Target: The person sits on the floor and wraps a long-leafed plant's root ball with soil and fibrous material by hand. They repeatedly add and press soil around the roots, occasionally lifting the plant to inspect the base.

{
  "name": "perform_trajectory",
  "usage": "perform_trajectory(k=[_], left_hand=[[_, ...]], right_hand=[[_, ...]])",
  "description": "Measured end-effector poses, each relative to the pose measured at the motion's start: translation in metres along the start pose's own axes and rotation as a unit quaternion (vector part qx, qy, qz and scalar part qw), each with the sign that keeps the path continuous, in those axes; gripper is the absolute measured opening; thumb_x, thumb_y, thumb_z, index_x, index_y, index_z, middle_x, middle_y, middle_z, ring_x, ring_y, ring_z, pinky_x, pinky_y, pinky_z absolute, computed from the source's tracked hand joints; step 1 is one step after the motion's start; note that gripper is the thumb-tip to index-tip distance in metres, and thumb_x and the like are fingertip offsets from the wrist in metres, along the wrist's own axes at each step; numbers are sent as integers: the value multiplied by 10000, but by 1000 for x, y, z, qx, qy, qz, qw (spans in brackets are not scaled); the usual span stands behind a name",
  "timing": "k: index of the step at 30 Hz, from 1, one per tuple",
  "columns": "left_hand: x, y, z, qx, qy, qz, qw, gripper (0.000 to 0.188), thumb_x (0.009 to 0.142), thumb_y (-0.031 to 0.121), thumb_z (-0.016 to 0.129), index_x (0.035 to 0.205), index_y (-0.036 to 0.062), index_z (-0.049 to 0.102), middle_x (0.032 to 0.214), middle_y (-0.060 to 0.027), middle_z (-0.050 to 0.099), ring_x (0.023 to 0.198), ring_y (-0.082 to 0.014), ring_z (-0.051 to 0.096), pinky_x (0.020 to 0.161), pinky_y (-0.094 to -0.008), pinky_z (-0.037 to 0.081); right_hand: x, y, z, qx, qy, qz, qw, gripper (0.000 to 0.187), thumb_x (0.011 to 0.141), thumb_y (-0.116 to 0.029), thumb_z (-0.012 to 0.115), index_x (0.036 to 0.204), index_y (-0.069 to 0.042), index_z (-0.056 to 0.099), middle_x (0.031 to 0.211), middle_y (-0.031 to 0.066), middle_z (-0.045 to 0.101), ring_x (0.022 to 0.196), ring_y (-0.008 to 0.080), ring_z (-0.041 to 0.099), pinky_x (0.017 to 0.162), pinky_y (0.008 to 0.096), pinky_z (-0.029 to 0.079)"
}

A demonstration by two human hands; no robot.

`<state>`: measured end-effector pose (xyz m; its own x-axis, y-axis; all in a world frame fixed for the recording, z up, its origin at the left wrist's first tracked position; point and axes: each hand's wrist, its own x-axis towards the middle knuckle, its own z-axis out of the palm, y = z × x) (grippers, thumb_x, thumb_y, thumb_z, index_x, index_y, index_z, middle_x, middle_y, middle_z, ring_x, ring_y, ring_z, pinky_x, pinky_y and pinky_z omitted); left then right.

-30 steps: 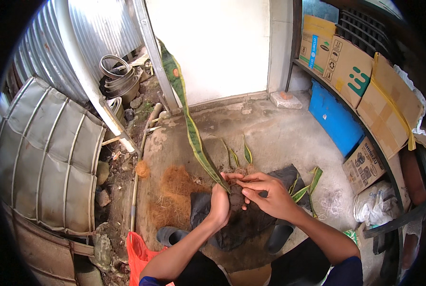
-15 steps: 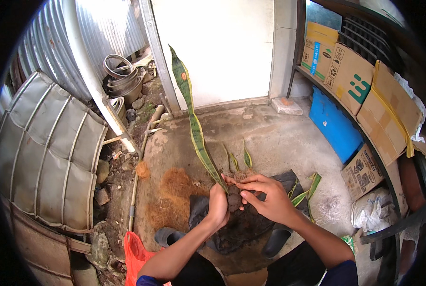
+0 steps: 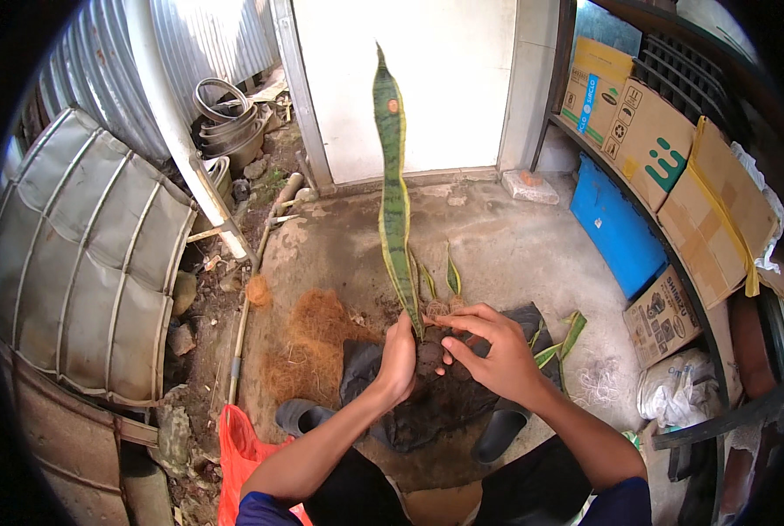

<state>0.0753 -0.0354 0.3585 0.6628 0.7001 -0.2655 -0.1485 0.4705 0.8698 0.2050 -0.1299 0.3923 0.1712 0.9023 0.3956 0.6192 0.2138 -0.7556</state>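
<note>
A tall snake plant leaf [image 3: 393, 210], green with yellow edges, stands nearly upright between my hands. Dark soil forms a ball [image 3: 430, 355] round its base. My left hand [image 3: 398, 361] is closed about the left side of the ball and the leaf's foot. My right hand [image 3: 499, 358] pinches the ball from the right with thumb and fingers. Below them lies a black plastic sheet [image 3: 407, 428] smeared with soil. Just beyond stand small snake plants [image 3: 453, 273] with pale, string-wrapped bases. At the sheet's right edge lie more variegated leaves [image 3: 572, 335].
Brown coconut fibre [image 3: 311, 337] lies left of the sheet, a tangle of white string [image 3: 599, 382] to the right. A red plastic bag [image 3: 241, 456] is near my left forearm. Dark sandals [image 3: 501, 436] are by the sheet. A shelf with cardboard boxes [image 3: 642, 131] lines the right.
The leaf has swung from leaning left to nearly upright, its tip moving right. Both hands keep their hold on the soil ball. My view has shifted slightly.
</note>
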Motion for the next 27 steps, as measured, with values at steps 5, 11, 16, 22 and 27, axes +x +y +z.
perform_trajectory(k=[5,11,16,22,27], left_hand=[[-3,0,-1,42,-37,-28,998,627,1019,503,187,1038,-9,549,757,-106,597,543,-189,607,419,-297,485],[-7,-2,4,95,-58,-56,992,595,999,564,191,952,44,477,718,-89,550,492,-204,592,383,-302,464],[-10,-1,4,132,-72,-63,987,620,995,583,189,948,33,472,712,-94,552,489,-203,593,372,-292,462],[-6,-3,2,101,-64,-71,990,573,989,561,207,973,51,467,717,-97,557,520,-210,597,403,-304,466],[4,-9,-9,17,-80,-33,996,583,991,573,174,957,72,469,737,-96,562,565,-214,603,438,-321,472]], right_hand=[[-1,14,-2,67,-45,34,996,293,861,-105,694,1132,2,654,1102,96,617,958,184,636,793,299,526],[-4,37,0,296,-165,187,922,503,867,-83,687,1325,-6,495,1247,50,537,1125,161,528,925,303,469],[-8,28,4,317,-152,188,917,550,861,-145,709,1329,13,465,1263,105,536,1100,207,552,893,345,499],[-11,26,5,208,-96,133,964,460,887,-144,681,1300,-16,522,1190,78,569,1074,175,563,909,332,488],[-4,21,-4,152,-25,66,986,321,914,-187,649,1192,-28,629,1145,99,612,1040,188,604,886,338,493]])
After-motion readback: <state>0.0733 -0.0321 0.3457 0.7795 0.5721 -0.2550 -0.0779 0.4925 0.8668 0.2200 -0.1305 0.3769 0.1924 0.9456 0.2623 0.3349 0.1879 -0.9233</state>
